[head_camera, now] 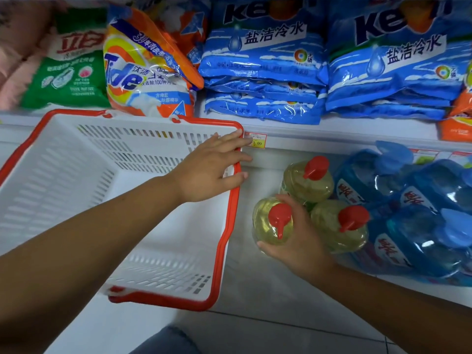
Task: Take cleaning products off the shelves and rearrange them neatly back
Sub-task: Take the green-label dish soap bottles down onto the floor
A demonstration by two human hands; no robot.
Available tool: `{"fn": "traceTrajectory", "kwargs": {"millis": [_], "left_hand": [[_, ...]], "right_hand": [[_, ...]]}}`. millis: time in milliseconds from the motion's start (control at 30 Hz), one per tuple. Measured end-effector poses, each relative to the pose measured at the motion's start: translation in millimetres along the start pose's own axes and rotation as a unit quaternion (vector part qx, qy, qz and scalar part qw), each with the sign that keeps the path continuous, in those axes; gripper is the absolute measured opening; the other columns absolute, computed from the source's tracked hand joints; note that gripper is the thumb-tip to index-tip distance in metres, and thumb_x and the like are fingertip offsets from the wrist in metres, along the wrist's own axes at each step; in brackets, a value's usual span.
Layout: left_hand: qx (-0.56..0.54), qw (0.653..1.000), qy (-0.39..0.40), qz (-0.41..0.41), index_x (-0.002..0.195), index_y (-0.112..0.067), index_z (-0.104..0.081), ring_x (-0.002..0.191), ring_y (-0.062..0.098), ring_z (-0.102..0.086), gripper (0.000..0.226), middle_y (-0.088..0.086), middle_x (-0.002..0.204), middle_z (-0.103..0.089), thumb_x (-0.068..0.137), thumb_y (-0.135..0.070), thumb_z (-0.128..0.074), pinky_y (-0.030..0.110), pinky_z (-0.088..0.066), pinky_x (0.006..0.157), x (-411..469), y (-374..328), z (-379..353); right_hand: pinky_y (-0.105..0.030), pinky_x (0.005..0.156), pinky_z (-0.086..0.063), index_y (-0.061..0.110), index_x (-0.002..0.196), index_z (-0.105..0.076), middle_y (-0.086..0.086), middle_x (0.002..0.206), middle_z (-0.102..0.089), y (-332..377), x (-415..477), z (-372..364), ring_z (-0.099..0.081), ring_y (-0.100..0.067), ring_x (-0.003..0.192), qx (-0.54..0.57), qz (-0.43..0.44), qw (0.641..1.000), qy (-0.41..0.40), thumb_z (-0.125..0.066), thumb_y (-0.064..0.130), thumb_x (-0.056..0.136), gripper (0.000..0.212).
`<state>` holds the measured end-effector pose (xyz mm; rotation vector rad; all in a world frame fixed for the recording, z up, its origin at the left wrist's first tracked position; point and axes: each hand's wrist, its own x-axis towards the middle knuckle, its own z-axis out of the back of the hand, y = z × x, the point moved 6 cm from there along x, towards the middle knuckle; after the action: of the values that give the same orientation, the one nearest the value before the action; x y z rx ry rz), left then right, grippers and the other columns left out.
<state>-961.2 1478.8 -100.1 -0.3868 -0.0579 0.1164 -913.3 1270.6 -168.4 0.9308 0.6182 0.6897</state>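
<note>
Three yellow-green bottles with red caps stand on the lower shelf (265, 282). My right hand (298, 238) grips the nearest yellow bottle (270, 223) from its right side. The other two yellow bottles (306, 180) (337, 228) stand just behind and to the right of it. My left hand (212, 169) rests with fingers spread on the red rim of an empty white basket (76, 175) that sits left of the bottles.
Blue bottles (421, 213) crowd the lower shelf on the right. On the upper shelf lie stacked blue detergent bags (263, 72), an orange Tide bag (145, 70) and a green bag (69, 70). A price tag (255, 139) sticks to the shelf edge. Tiled floor shows below.
</note>
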Motion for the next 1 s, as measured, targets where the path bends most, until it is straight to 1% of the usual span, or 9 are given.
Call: {"fn": "traceTrajectory", "kwargs": {"millis": [167,267,367,467,567,700,800,867,1000], "left_hand": [[0.02,0.999,-0.036,-0.017,0.131,-0.025,-0.06,0.144,0.016,-0.033,0.055,-0.003,0.149,-0.047,0.088,-0.057,-0.046,0.042,-0.023,0.12,6.2,-5.0,10.7],[0.005,0.994,-0.105,-0.024,0.131,-0.021,-0.06,0.131,0.018,-0.046,0.055,-0.001,0.138,-0.056,0.089,-0.054,-0.051,0.034,-0.034,0.111,21.7,-19.3,38.5],[0.011,0.973,-0.223,-0.053,0.126,-0.014,-0.063,0.121,0.022,-0.052,0.047,0.003,0.129,-0.061,0.09,-0.043,-0.058,0.027,-0.033,0.106,45.8,-44.8,83.3],[0.031,0.939,-0.333,-0.076,0.125,-0.012,-0.063,0.12,0.023,-0.052,0.043,0.005,0.128,-0.06,0.089,-0.035,-0.061,0.028,-0.033,0.107,68.0,-66.2,129.9],[0.057,0.917,-0.388,-0.069,0.129,-0.013,-0.059,0.128,0.023,-0.047,0.046,0.005,0.134,-0.055,0.089,-0.037,-0.06,0.031,-0.032,0.111,91.1,-72.7,165.4],[0.082,0.918,-0.387,0.013,0.138,-0.017,-0.051,0.139,0.023,-0.037,0.062,0.002,0.145,-0.048,0.09,-0.057,-0.05,0.048,-0.027,0.116,126.7,-56.2,186.6],[0.121,0.923,-0.361,0.055,0.137,-0.023,-0.052,0.141,0.019,-0.036,0.069,-0.002,0.143,-0.051,0.088,-0.07,-0.041,0.044,-0.011,0.12,144.9,-44.7,186.8],[0.134,0.922,-0.358,0.053,0.132,-0.029,-0.054,0.133,0.016,-0.042,0.064,-0.008,0.133,-0.056,0.088,-0.072,-0.039,0.039,-0.009,0.119,148.5,-39.8,184.0],[0.118,0.918,-0.376,0.034,0.125,-0.034,-0.054,0.119,0.011,-0.045,0.053,-0.014,0.117,-0.053,0.089,-0.071,-0.041,0.035,-0.008,0.117,153.5,-32.9,182.0]], "right_hand": [[-0.033,0.109,-0.041,0.038,0.142,-0.029,0.013,0.141,-0.034,5.4,1.7,5.0,-0.042,-0.005,0.127,-0.042,-0.034,0.997,0.05,-0.092,0.031,0.061,0.103],[-0.021,0.105,-0.033,0.037,0.15,-0.018,0.016,0.145,-0.025,30.1,5.6,21.4,-0.034,-0.003,0.131,-0.119,-0.055,0.979,0.155,-0.088,0.032,0.069,0.107],[-0.023,0.098,-0.045,0.041,0.138,-0.04,0.021,0.127,-0.047,64.7,17.8,52.5,-0.052,-0.003,0.113,-0.195,-0.015,0.95,0.244,-0.083,0.033,0.071,0.08],[-0.02,0.087,-0.049,0.049,0.111,-0.055,0.023,0.104,-0.063,107.5,34.2,106.3,-0.062,-0.002,0.097,-0.214,0.03,0.96,0.178,-0.074,0.033,0.075,0.044],[-0.015,0.071,-0.051,0.043,0.088,-0.069,0.013,0.083,-0.071,171.8,53.6,179.3,-0.067,-0.009,0.076,-0.136,0.097,0.986,-0.006,-0.073,0.015,0.082,0.029],[-0.022,0.076,-0.053,0.035,0.091,-0.067,0.003,0.086,-0.072,264.0,94.8,257.4,-0.068,-0.013,0.084,-0.044,0.258,0.937,-0.232,-0.069,0.014,0.086,0.021],[-0.027,0.092,-0.051,0.032,0.115,-0.058,0.009,0.107,-0.066,307.9,153.2,273.0,-0.063,-0.008,0.099,-0.072,0.278,0.924,-0.251,-0.073,0.025,0.086,0.033],[-0.032,0.102,-0.046,0.023,0.138,-0.047,0.008,0.123,-0.06,321.7,193.0,268.5,-0.058,-0.011,0.114,-0.083,0.243,0.941,-0.218,-0.079,0.032,0.082,0.065],[-0.04,0.105,-0.047,0.024,0.139,-0.043,0.009,0.125,-0.063,336.4,257.3,251.9,-0.06,-0.014,0.115,-0.036,0.215,0.962,-0.166,-0.087,0.033,0.072,0.08]]}}
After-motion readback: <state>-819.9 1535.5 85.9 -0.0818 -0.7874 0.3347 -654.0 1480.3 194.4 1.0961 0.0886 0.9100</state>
